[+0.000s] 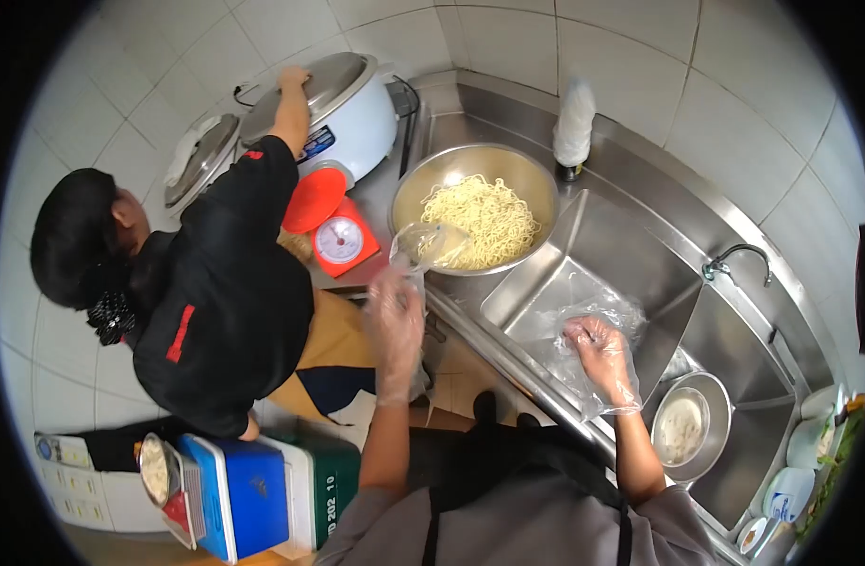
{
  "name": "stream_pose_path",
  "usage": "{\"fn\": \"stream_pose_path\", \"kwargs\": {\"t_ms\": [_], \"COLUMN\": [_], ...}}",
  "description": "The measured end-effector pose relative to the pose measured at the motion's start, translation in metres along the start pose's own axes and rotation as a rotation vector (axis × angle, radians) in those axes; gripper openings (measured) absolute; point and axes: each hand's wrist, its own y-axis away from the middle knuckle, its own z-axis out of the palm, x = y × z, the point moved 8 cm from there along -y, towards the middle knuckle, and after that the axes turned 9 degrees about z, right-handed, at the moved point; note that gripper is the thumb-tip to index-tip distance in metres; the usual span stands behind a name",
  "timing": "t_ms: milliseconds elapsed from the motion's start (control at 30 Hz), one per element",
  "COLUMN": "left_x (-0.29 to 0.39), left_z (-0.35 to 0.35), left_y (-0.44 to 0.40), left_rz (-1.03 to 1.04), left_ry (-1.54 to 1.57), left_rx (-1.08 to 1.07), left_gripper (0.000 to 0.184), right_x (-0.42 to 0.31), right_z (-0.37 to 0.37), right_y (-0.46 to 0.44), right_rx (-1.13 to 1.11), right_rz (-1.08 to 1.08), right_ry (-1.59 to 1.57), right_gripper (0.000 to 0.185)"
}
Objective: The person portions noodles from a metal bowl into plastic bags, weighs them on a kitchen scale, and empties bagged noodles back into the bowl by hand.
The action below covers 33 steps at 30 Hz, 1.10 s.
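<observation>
Thin clear plastic gloves cover both my hands. My left hand (396, 316) is raised near the front left rim of a large steel bowl (409, 193). Its fingers look curled around a clear plastic bag (432, 247), which reaches over the bowl's edge. Pale yellow noodles (484, 222) lie heaped in the bowl. Over the sink basin (631, 245), my right hand (600, 354) is closed on a crumpled clear plastic sheet or bag (569, 325). Glare on the plastic partly hides the fingers.
At left, a co-worker in black (234, 255) touches the lid of a large rice cooker (352, 118). A red scale (348, 241) stands beside the bowl. A plastic-covered bottle (574, 132), a tap (734, 259) and a steel basin (720, 406) are around the sink. Cool boxes (253, 495) stand lower left.
</observation>
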Motion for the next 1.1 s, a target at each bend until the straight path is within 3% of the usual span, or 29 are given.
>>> {"fn": "stream_pose_path", "kwargs": {"t_ms": [33, 133, 167, 233, 267, 333, 400, 500, 567, 600, 633, 667, 733, 833, 900, 1000, 1067, 1100], "left_x": [-0.008, -0.041, -0.07, -0.089, -0.095, -0.102, -0.113, -0.121, -0.11, -0.102, -0.08, -0.068, -0.057, -0.066, -0.086, -0.118, -0.165, -0.18], "left_z": [0.003, 0.028, 0.052, 0.072, 0.082, 0.085, 0.086, 0.081, 0.055, 0.04, 0.024, 0.017, 0.002, 0.003, 0.012, -0.022, -0.047, -0.057], "left_y": [-0.02, -0.053, -0.054, -0.062, -0.061, -0.072, -0.078, -0.103, -0.127, -0.138, -0.151, -0.159, -0.174, -0.19, -0.201, -0.226, -0.248, -0.247], "left_rz": [-0.223, -0.126, -0.101, -0.243, -0.316, -0.288, -0.315, -0.396, -0.441, -0.471, -0.521, -0.563, -0.4, -0.482, -0.56, -0.52, -0.388, -0.463], "left_ry": [-0.033, -0.324, -0.354, -0.116, 0.001, 0.073, 0.174, 0.369, 0.484, 0.561, 0.69, 0.824, 0.772, 0.85, 0.939, 0.795, 0.644, 0.586], "left_rx": [-0.084, -0.166, -0.298, -0.443, -0.52, -0.428, -0.379, -0.26, -0.132, -0.083, -0.068, -0.054, -0.004, 0.037, 0.103, 0.322, 0.258, 0.226], "left_gripper": [0.035, 0.048, 0.043, 0.037, 0.036, 0.034, 0.031, 0.024, 0.021, 0.019, 0.018, 0.017, 0.016, 0.016, 0.019, 0.024, 0.029, 0.027], "right_x": [-0.002, -0.059, -0.08, -0.123, -0.13, -0.122, -0.093, -0.159, -0.202, -0.222, -0.24, -0.232, -0.204, -0.2, -0.191, -0.236, -0.258, -0.262], "right_z": [0.0, 0.026, 0.044, 0.084, 0.109, 0.143, 0.175, 0.153, 0.14, 0.13, 0.123, 0.128, 0.15, 0.188, 0.234, 0.271, 0.299, 0.319], "right_y": [-0.008, -0.028, -0.04, -0.066, -0.084, -0.135, -0.192, -0.208, -0.211, -0.204, -0.193, -0.193, -0.196, -0.169, -0.181, -0.181, -0.193, -0.203], "right_rx": [0.048, 0.155, 0.184, 0.444, 0.453, 0.269, -0.128, -0.051, -0.029, -0.044, -0.08, -0.264, -0.622, -0.6, -0.751, -0.652, -0.633, -0.694], "right_rz": [0.011, -0.135, -0.223, -0.557, -0.553, -0.44, -0.244, -0.284, -0.35, -0.528, -0.621, -0.504, -0.537, -0.613, -0.545, -0.43, -0.434, -0.479], "right_ry": [0.0, 0.055, 0.024, 0.306, 0.356, 0.407, 0.417, 0.535, 0.283, 0.106, 0.019, -0.111, -0.329, -0.007, -0.28, -0.296, -0.22, -0.289], "right_gripper": [0.015, 0.024, 0.029, 0.04, 0.037, 0.033, 0.031, 0.026, 0.024, 0.027, 0.039, 0.064, 0.086, 0.099, 0.089, 0.066, 0.055, 0.051]}}
